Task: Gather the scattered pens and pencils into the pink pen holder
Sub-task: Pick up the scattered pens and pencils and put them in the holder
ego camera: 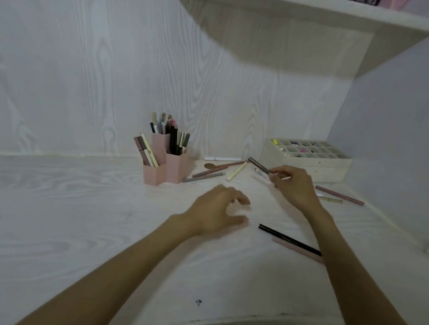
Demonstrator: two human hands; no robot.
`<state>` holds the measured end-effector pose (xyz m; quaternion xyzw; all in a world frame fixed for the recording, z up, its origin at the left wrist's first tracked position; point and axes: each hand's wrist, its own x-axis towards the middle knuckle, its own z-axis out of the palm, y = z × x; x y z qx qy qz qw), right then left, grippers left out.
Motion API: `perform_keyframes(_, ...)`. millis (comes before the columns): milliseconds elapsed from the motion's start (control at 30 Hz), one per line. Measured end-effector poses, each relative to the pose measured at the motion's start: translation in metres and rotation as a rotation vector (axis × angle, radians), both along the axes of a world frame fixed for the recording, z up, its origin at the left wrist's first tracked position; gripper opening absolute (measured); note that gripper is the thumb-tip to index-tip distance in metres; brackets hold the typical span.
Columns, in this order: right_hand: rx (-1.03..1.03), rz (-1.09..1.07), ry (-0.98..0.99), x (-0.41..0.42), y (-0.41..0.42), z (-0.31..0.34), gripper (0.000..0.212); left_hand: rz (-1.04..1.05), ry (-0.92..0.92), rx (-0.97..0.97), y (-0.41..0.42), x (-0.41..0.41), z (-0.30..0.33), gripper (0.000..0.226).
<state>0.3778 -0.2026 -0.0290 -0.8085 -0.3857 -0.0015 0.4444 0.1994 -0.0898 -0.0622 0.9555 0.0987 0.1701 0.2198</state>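
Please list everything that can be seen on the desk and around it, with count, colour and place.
pink pen holder: one, pink, back of desk, already holding many pens
loose pens and pencils: about ten, mixed colours, scattered right of the holder
black pen: one, black, near the right forearm
compartment box: one, cream, back right corner
shelf: one, white, above the desk
desk: one, white wood grain
left hand: empty, above the desk
right hand: pinching a grey pen
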Motion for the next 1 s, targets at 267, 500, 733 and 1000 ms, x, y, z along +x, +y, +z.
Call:
perform_keyframes(267,-0.102,-0.011,0.064,0.003,-0.055,0.004,0.014,-0.236,0.107,0.086,-0.062,0.044,-0.026,0.03)
perform_keyframes(500,0.048,0.14,0.379,-0.02,-0.024,-0.002,0.024,0.09,0.098,0.037,0.013,-0.002,-0.024,0.026)
perform_keyframes(733,0.245,0.36,0.404,-0.066,0.053,0.008,0.066,0.443,-0.013,-0.028,0.105,-0.11,-0.035,0.021)
perform_keyframes(1000,0.32,0.245,-0.082,-0.114,0.155,0.044,0.066,0.568,-0.215,-0.228,0.133,-0.138,-0.051,0.033)
